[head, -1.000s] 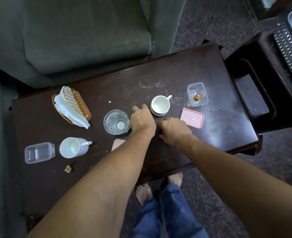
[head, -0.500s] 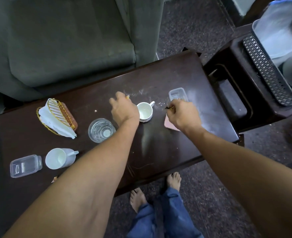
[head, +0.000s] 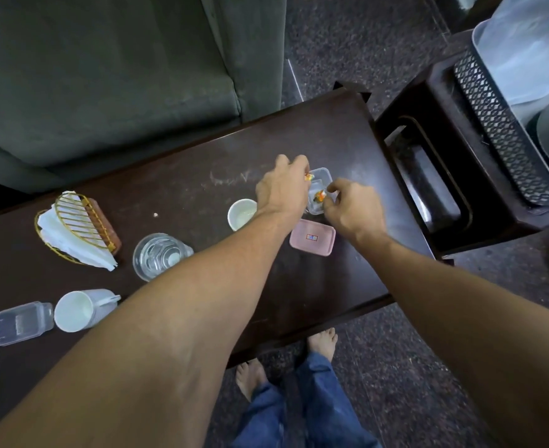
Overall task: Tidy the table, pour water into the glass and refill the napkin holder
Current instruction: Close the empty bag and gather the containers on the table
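Observation:
My left hand (head: 283, 189) pinches a small orange-yellow scrap (head: 308, 177) just above a small clear container (head: 323, 174) at the table's right. My right hand (head: 352, 206) hovers with curled fingers at the container's right rim; whether it holds anything is hidden. Orange scraps (head: 320, 197) lie inside the container. Its pink lid (head: 312, 237) rests flat in front of it. A drinking glass (head: 158, 255) stands mid-table. The gold wire napkin holder (head: 82, 226) with white napkins sits at the left.
One white cup (head: 241, 214) stands beside my left wrist, another (head: 74, 310) lies on its side near a closed clear box (head: 21, 323). A crumb (head: 155, 215) lies on the dark table (head: 202, 189). A side stand with a black mesh basket (head: 499, 124) is at right.
Both hands have moved right and forward to the clear container. My left hand left the cup and now holds a scrap over the container; the pink lid is uncovered.

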A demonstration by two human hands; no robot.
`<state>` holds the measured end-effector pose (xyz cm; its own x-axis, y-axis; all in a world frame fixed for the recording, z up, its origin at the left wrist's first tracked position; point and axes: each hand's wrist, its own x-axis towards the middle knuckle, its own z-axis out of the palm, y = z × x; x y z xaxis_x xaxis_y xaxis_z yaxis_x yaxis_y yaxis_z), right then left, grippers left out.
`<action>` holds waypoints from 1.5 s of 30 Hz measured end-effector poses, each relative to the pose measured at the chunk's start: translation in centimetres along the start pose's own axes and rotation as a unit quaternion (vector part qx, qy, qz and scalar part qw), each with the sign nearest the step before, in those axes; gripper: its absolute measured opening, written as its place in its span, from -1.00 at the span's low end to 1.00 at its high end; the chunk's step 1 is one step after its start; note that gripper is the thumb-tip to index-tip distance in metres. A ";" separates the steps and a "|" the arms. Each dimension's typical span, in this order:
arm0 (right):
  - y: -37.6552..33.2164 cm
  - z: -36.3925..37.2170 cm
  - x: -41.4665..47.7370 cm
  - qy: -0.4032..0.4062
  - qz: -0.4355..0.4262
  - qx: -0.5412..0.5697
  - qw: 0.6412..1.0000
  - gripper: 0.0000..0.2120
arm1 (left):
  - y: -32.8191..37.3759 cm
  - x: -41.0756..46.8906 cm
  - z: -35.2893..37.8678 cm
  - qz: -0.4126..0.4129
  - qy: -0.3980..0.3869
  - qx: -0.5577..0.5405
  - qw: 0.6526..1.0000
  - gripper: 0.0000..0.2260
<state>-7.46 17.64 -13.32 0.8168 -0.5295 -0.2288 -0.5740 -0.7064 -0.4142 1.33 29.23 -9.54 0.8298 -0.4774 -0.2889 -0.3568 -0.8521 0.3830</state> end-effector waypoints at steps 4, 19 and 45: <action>1.2 0.3 -1.2 -0.007 -0.082 -0.026 0.996 -0.80 | 0.8 0.5 0.9 0.009 -0.035 0.024 0.999 -0.77; 2.4 2.0 -4.2 -0.088 -0.110 -0.154 0.978 -0.41 | -0.8 -1.0 0.2 -0.008 0.058 0.015 0.998 -0.75; -2.4 -1.4 -3.7 0.089 0.075 -0.054 0.992 -0.30 | -0.9 0.1 -1.0 -0.056 -0.024 -0.191 0.980 -0.82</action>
<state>-9.20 20.64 -10.26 0.7040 -0.7005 -0.1171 -0.6990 -0.6542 -0.2888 2.11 30.15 -9.02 0.8298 -0.4029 -0.3862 -0.0703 -0.7619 0.6439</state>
